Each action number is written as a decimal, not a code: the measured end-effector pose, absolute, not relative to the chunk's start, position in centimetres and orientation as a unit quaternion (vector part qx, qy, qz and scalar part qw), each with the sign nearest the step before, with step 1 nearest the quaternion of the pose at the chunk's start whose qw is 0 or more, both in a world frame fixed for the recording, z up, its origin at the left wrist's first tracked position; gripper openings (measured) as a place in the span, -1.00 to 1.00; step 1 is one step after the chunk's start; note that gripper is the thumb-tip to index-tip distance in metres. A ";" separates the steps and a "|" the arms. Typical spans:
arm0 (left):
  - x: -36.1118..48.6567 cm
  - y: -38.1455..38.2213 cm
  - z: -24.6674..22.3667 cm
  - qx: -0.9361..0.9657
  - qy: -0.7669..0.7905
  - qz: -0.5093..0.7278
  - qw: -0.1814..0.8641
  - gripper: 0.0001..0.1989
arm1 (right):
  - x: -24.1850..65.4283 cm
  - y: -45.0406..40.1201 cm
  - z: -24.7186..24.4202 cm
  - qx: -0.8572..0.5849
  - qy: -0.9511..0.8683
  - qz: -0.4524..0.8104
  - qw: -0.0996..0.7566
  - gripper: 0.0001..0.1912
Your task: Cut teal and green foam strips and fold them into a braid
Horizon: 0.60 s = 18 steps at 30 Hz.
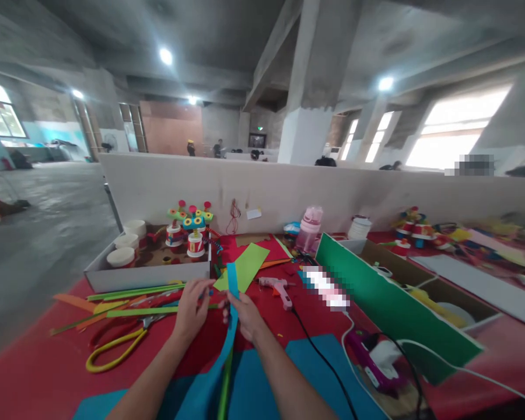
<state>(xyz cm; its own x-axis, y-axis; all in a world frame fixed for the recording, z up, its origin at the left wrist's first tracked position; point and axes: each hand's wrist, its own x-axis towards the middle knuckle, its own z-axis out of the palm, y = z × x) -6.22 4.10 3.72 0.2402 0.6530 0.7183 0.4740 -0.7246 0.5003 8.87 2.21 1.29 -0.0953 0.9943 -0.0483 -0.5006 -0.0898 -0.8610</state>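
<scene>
A long blue strip (233, 280) stands upright in my right hand (245, 314), whose fingers are closed around it. Its lower part curves down toward the blue sheet near my body. Just left of the strip is my left hand (195, 306), fingers curled together at the tips; whatever they hold, if anything, is too small to make out. Behind both hands lies a light green sheet (250, 265). A pink glue gun (277, 290) rests to the right of my right hand. Scissors with yellow and red handles (118, 347) lie left of my left hand.
A white tray (153, 277) at the left holds cups and several spring-topped figures. Green and orange strips (96, 306) lie before it. At the right are a green-sided box (389, 309), a purple power strip (374, 364) and cables. A white partition (192, 181) stands behind the pink bottle (310, 227).
</scene>
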 end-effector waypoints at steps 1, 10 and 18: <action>-6.6 4.4 3.8 0.746 0.385 0.518 0.162 -0.78 | 8.7 1.8 1.0 -0.345 -0.374 0.677 0.532 -0.50; -6.5 5.0 3.4 0.610 0.417 0.532 0.413 -0.70 | 7.1 0.4 1.1 -0.348 -0.427 0.728 0.409 -0.52; -6.7 5.1 2.9 0.640 0.440 0.501 0.381 -0.68 | 6.7 0.1 1.4 -0.333 -0.415 0.721 0.444 -0.53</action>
<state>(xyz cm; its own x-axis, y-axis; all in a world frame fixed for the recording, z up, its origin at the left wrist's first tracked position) -6.74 5.07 2.85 0.1101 0.9454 0.3066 0.1809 -0.3224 0.9291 6.73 0.08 1.44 -0.3841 0.9164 -0.1124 -0.3640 -0.2622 -0.8937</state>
